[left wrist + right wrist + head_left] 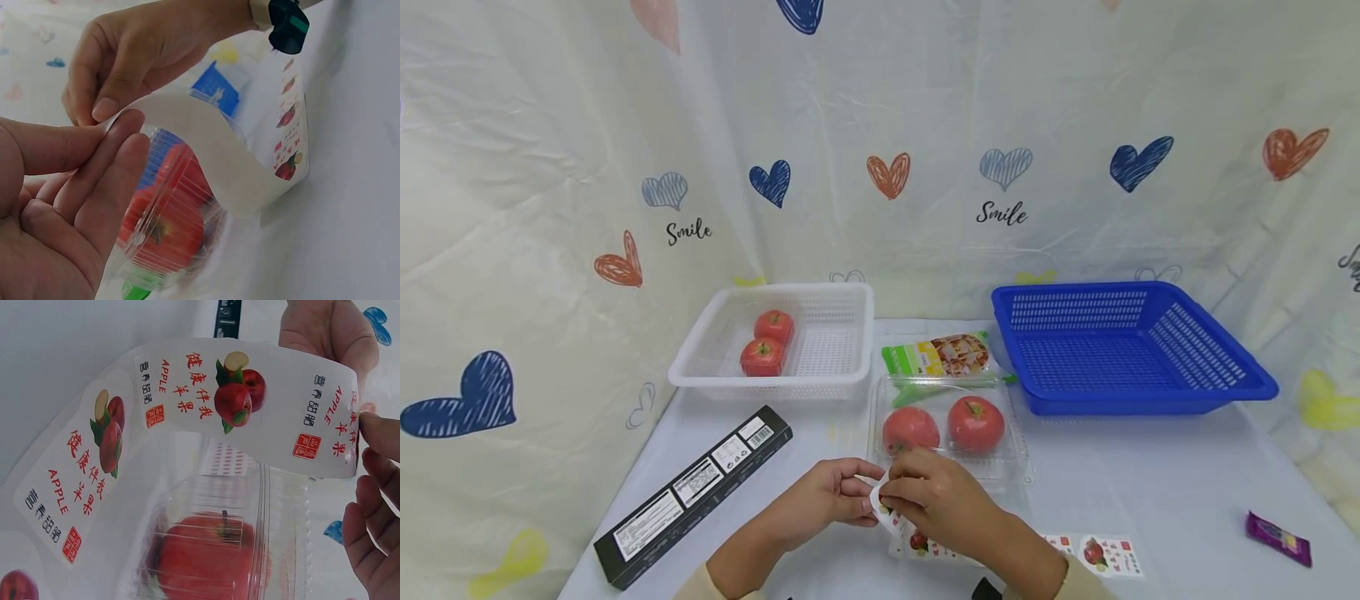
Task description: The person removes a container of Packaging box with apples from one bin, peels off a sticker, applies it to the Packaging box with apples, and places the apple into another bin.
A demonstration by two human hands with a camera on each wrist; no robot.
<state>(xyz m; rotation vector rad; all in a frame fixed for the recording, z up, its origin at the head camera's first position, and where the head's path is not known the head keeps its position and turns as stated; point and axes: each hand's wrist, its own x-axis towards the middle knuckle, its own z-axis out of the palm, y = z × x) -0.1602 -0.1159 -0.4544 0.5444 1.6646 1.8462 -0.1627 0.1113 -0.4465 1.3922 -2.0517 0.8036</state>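
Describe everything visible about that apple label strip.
The label strip looks like smooth white backing, blank underneath, printed on top with red apples, green leaves, "APPLE" and Chinese characters. It bends in a loose curve, its raised end pinched by the left hand and right hand; the rest seems flat on the table.
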